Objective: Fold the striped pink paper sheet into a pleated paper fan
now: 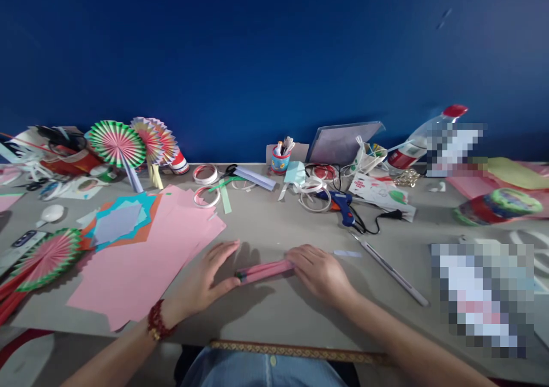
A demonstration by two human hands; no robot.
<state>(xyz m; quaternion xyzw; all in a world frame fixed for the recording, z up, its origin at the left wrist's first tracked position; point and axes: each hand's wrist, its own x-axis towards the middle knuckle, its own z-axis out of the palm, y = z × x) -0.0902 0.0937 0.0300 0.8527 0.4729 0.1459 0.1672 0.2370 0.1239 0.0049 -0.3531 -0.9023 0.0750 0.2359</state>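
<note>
A narrow pink folded paper strip (pixel 266 271) lies at a slight slant on the grey table in front of me, with a dark green edge at its left end. My right hand (pixel 319 272) covers and grips its right end, fingers bent together over it. At the other end, my left hand (pixel 210 278) has its thumb and fingers spread apart. The left thumb tip is at the strip's green end; whether it presses on it I cannot tell. A small pale paper strip (pixel 347 254) lies just beyond my right hand.
Pink sheets (pixel 141 255) lie left, under blue and orange cut paper. Pleated paper fans (pixel 118 143) stand behind. A utility knife (pixel 394 272) and a blue glue gun (pixel 343 207) lie right. Tape rolls (pixel 206 174), a pen cup (pixel 281 161) and a tilted bottle (pixel 422 138) line the back.
</note>
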